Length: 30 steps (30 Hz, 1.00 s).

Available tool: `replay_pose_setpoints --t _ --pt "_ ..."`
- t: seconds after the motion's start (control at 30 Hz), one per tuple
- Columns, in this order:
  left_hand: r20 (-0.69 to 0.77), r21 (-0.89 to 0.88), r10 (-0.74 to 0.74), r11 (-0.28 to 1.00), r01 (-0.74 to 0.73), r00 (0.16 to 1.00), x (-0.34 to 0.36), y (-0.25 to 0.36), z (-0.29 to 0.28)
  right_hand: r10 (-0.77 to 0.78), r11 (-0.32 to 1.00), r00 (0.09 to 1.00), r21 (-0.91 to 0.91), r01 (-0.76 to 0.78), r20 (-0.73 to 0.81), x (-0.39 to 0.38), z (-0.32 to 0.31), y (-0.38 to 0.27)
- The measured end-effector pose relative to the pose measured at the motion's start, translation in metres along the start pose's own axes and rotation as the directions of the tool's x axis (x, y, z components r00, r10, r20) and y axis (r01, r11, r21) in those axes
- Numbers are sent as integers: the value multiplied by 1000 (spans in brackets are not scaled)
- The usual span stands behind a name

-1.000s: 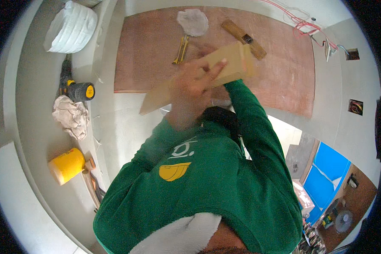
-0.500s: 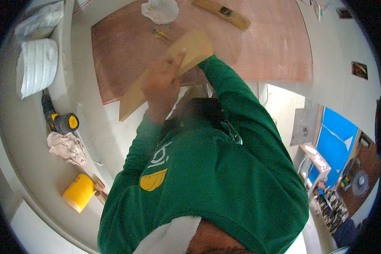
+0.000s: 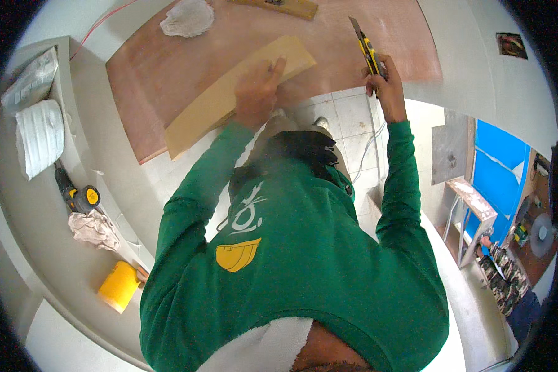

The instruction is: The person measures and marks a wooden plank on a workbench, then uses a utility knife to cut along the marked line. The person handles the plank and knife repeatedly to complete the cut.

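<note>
My left hand (image 3: 257, 93) grips a long beige board strip (image 3: 198, 118) lying slanted over the reddish wood panel (image 3: 136, 93), its index finger stretched along the strip. My right hand (image 3: 384, 87), out to the right near the panel's lower edge, holds a black and yellow utility knife (image 3: 367, 49) upright, blade toward the top of the view. A crumpled white cloth (image 3: 186, 17) and a wooden block (image 3: 285, 7), perhaps a plane, rest on the panel beyond the strip.
The left ledge holds white packets (image 3: 38, 136), a power tool (image 3: 80, 195), a crumpled cloth (image 3: 93, 229) and a yellow container (image 3: 118, 285). At right are a wall box (image 3: 511, 44), blue sheeting (image 3: 499, 167), a small stand (image 3: 471, 198), a fan (image 3: 540, 235) and camouflage fabric (image 3: 502, 279).
My right hand has left the board strip, moved right and taken hold of the knife that lay on the panel. My left hand stays on the strip. The whole view has shifted.
</note>
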<state>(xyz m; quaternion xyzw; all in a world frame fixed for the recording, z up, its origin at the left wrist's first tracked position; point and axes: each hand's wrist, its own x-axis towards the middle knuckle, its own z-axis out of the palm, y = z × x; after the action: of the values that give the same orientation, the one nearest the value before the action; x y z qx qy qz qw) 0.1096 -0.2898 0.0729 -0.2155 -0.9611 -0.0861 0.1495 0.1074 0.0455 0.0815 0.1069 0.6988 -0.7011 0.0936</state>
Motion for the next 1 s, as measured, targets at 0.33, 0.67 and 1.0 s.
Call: replay_pose_setpoints --t 0.33,0.67,1.0 --pt "218 -84 9 996 10 976 11 -11 6 220 975 959 28 -218 -179 -74 44 51" --pt "-155 -263 -580 805 532 800 97 -5 118 -125 745 991 -664 65 -43 -25 92 21" --pt "61 -186 -632 753 631 772 111 0 110 22 655 999 -755 15 39 22 110 16"
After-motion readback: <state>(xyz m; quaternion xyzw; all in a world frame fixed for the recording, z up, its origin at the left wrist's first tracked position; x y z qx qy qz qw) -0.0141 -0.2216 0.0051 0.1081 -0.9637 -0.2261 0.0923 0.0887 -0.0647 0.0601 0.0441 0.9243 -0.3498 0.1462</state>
